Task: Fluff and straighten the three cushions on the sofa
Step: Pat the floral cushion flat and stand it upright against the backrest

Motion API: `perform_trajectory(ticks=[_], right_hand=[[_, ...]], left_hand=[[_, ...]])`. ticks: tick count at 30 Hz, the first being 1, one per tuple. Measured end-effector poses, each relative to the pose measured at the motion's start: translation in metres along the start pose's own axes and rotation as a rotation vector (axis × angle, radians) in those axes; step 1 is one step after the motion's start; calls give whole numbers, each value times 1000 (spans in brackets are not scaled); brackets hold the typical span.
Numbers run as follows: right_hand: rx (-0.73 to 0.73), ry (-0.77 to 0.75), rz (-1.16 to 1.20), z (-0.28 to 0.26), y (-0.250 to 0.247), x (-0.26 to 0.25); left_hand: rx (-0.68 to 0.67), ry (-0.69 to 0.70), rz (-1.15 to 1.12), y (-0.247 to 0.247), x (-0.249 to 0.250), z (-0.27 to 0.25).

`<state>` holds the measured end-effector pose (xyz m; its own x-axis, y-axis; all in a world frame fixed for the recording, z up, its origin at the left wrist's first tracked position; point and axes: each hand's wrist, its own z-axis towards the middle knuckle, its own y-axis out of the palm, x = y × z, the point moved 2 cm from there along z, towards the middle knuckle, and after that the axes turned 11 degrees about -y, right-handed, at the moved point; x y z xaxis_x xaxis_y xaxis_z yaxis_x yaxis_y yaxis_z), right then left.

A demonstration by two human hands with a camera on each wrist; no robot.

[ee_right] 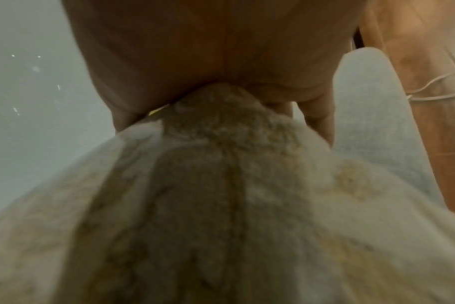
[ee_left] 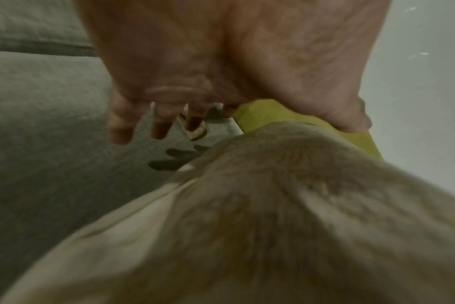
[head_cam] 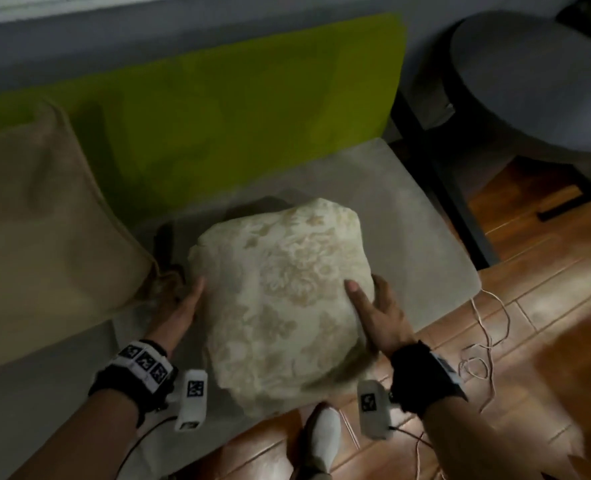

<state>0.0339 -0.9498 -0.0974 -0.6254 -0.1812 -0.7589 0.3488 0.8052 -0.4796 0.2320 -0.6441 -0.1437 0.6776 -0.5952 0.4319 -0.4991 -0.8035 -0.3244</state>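
Your left hand [head_cam: 183, 306] fingers straight, flat against left edge of floral cushion [head_cam: 280, 299]. Your right hand [head_cam: 377, 313] grasping right edge, thumb on top, fingers wrapped under. Cushion sits between palms, over front edge of grey sofa seat [head_cam: 408, 202]. Both hands equally near; green backrest [head_cam: 252, 109] directly ahead. Plain beige cushion [head_cam: 44, 230] just left.
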Motion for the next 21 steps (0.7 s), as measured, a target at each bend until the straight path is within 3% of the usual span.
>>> perform_trajectory(ticks=[4,9,16,21], right_hand=[[-28,62,162,-4,-1,11],[-59,14,296,10,-21,5],[-75,-25,146,57,-66,-29],[-55,-120,-41,116,-103,-66]], left_hand=[[-63,55,-125,19,21,0],[-36,37,-182,28,33,-6],[-122,111,-353,62,59,-41],[-134,105,-634,102,46,-56]])
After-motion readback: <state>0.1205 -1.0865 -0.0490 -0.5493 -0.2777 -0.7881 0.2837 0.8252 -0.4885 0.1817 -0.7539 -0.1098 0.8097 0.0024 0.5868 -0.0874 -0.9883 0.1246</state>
